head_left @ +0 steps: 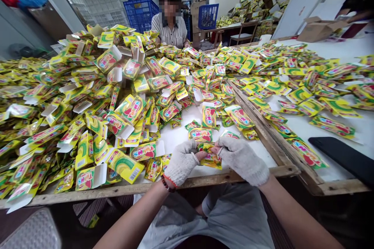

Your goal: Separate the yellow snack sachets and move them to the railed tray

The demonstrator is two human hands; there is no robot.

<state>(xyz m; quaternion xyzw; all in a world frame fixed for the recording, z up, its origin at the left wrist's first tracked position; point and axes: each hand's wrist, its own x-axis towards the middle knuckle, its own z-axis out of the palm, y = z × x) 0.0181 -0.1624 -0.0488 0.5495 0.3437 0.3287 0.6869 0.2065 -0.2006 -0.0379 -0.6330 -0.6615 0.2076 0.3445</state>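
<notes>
Between both hands, just above the table's front edge, is a small shiny yellow candy packet (212, 158) with red and green print. My left hand (182, 161), in a white knit glove with bare fingertips, pinches its left end. On the other side my right hand (244, 159), gloved the same way, grips the right end. Right behind the packet lies a yellow printed carton (200, 135), and another carton (209, 116) with its flap up stands a little farther back. Loose candy packets (153, 169) lie left of my left hand.
A tall heap of open yellow cartons (117, 81) covers the table's left and middle. A wooden rail (260, 124) runs along the right, with more cartons and a black phone (341, 159) beyond it. Across the table sits a person in a striped shirt (172, 31).
</notes>
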